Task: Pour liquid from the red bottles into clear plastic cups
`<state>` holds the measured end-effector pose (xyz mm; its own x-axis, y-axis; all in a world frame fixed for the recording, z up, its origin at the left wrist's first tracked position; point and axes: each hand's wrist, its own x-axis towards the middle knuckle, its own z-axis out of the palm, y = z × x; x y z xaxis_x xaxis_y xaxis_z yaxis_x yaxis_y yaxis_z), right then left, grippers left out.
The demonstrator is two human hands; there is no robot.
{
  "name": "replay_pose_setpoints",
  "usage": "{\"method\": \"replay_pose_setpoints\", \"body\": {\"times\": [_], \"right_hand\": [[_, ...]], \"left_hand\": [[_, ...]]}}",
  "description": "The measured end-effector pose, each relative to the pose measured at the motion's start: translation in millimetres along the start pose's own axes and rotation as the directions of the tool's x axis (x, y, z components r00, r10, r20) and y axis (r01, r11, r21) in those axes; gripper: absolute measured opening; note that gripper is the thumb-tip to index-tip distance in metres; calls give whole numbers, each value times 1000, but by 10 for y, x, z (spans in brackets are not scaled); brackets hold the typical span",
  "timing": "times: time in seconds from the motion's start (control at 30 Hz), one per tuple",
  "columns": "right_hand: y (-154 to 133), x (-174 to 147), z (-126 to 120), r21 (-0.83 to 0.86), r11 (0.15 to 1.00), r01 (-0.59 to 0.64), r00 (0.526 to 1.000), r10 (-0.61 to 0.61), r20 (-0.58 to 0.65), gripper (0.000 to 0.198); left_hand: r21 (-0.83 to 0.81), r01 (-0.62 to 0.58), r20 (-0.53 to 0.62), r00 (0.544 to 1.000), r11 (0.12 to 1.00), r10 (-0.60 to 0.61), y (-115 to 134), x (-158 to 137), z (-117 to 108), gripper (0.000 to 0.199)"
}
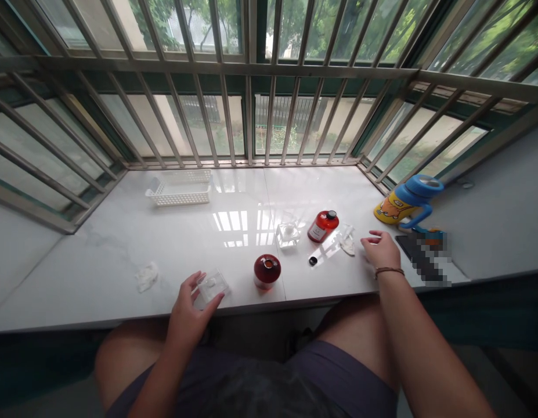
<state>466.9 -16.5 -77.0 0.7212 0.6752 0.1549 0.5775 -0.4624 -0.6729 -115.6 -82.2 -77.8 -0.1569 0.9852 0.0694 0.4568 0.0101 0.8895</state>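
Note:
My left hand [191, 307] is closed around a small clear square glass bottle [213, 285] at the counter's front edge, thumb on one side and fingers on the other. To the right of it stands an uncapped dark red bottle [267, 271]. A second clear square glass bottle [288, 235] sits farther back, beside a capped red bottle [322, 227] with a pale label. A small black cap [313, 261] lies in front of them. My right hand [382, 249] is over the counter with its fingers apart and nothing visible in them, near a crumpled tissue [347, 241].
A white perforated basket [179, 196] stands at the back left. Another crumpled tissue [147, 277] lies at the left. At the right are a blue-and-yellow flask [401, 203] and a dark flat object [414, 252], partly blurred. Metal window bars [251, 116] rise behind the white counter [98, 255].

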Motion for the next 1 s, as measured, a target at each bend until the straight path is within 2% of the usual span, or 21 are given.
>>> {"method": "replay_pose_setpoints", "body": {"times": [0.23,0.37,0.47,0.53,0.6,0.67,0.77,0.83,0.9,1.0], "right_hand": [[-62,-417,-39,18,998,52,993,-54,110,45],[-170,-623,-27,6,995,98,989,-98,106,40],[-316,-830,-28,15,989,148,986,-149,82,41],[-444,-1016,-24,57,974,220,972,-224,75,43],[-582,-1231,-9,124,936,329,938,-339,75,42],[-714,-1458,20,184,874,449,880,-468,78,38],[-879,-1790,105,305,792,529,796,-588,143,34],[-970,-1993,197,422,755,502,743,-626,235,45],[-1052,-2170,319,516,733,443,692,-646,323,67],[-1164,-2367,549,608,727,320,668,-628,399,96]], "left_hand": [[17,-14,-18,1000,1000,14,28,30,21,76],[103,-34,-20,999,994,37,95,-5,-22,84],[216,-115,-33,992,970,125,150,-42,-72,91],[261,-177,-42,980,949,195,169,-54,-93,92],[280,-204,-43,973,938,225,173,-51,-95,92],[281,-192,-35,977,940,210,169,-40,-79,90],[254,-140,1,989,957,145,172,-25,-42,81],[231,-111,16,994,967,111,182,-21,-21,77],[206,-76,21,997,976,73,192,-20,-4,76],[171,-32,42,999,985,25,188,-20,26,75]]}}
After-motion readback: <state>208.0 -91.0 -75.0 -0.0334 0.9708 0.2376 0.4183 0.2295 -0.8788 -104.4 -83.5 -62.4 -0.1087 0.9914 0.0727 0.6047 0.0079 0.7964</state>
